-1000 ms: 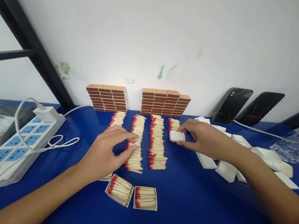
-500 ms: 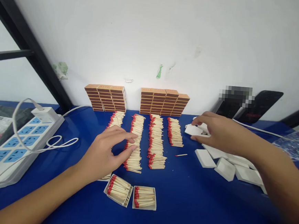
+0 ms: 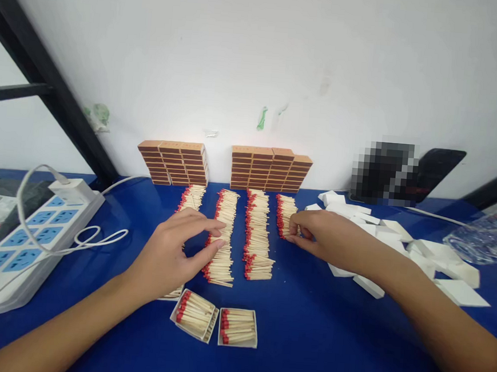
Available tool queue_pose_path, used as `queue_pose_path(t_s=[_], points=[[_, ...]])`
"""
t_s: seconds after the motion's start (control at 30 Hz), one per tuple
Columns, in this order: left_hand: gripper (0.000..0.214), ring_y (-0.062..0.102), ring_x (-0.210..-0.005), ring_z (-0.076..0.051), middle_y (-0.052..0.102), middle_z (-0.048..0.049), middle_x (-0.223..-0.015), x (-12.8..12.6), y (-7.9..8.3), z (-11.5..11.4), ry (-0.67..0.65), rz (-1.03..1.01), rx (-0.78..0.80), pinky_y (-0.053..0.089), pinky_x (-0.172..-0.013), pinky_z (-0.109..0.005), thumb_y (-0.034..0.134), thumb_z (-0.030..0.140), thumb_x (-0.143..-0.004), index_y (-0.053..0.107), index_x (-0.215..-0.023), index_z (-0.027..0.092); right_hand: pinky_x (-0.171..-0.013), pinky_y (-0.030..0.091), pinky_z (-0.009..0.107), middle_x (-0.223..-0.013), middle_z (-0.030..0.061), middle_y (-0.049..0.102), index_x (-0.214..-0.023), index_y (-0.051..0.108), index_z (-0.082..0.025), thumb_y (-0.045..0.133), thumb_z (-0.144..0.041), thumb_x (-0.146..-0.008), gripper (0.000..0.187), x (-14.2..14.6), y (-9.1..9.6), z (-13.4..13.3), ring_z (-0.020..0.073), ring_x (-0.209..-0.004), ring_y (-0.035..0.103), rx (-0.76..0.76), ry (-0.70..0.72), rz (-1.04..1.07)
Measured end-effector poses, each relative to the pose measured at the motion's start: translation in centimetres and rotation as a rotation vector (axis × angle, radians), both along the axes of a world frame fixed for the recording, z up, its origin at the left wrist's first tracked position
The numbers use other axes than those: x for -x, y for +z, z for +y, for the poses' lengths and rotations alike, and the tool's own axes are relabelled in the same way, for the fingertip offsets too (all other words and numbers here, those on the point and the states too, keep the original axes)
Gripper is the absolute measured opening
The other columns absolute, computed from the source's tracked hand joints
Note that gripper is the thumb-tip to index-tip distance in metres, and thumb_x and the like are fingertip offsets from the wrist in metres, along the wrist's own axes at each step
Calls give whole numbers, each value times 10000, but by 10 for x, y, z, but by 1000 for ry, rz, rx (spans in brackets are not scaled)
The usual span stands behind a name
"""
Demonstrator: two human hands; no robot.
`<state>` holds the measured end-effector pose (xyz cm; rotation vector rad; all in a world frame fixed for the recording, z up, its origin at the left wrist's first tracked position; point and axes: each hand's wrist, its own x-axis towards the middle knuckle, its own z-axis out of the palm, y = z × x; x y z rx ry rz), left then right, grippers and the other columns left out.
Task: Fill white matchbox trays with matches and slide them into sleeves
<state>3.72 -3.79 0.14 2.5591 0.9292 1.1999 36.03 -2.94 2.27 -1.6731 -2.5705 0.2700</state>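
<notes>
My left hand (image 3: 181, 249) is open, thumb and index finger apart, over the second row of matches (image 3: 220, 264); it partly covers the first row (image 3: 194, 196). My right hand (image 3: 320, 234) has its fingers bent together at the lower end of the short rightmost row (image 3: 286, 209). Whatever lies between those fingertips is hidden. Between the hands runs a long row of red-headed matches (image 3: 257, 232). Nearest me are two filled matchbox trays, one tilted (image 3: 195, 313) and one straight (image 3: 238, 327). A third tray (image 3: 173, 293) is mostly under my left hand.
Stacked matchboxes stand against the wall in a left block (image 3: 173, 163) and a right block (image 3: 271, 169). White trays (image 3: 391, 234) lie heaped on the right. A white power strip (image 3: 24, 248) with cables sits left. Dark devices (image 3: 436, 172) lean at the back right.
My right hand has moved left from the white trays to the rightmost match row. The white trays have spread out. The single loose match below that row is no longer visible. My left hand stays put.
</notes>
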Motion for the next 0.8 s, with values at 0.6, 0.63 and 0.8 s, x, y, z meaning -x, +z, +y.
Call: queue_pose_path(t_s=[0.6, 0.63, 0.8], points=[[180, 716, -964, -169, 794, -39, -1009, -1, -1, 0, -8, -16, -17, 593, -909, -323, 740, 182, -949, 760, -1128, 195, -726, 492, 380, -1115, 71, 720, -1099, 693, -178, 816, -607, -847, 513, 89, 0, -82, 279, -917, 706, 161, 368, 126], [177, 717, -962, -169, 794, -38, -1009, -1, -1, 0, -5, -15, -19, 594, -909, -324, 741, 183, -948, 761, -1123, 198, -711, 488, 377, -1111, 71, 724, -1075, 691, -178, 813, -573, -866, 463, 91, 0, -82, 278, -906, 713, 180, 368, 92], [186, 718, -952, -176, 795, -37, -997, -1, 0, 0, -4, -17, -8, 596, -900, -336, 740, 182, -948, 758, -1132, 204, -649, 425, 350, -1022, 47, 755, -962, 686, -213, 896, -363, -801, 304, 64, 13, -74, 283, -835, 723, 219, 225, -60]])
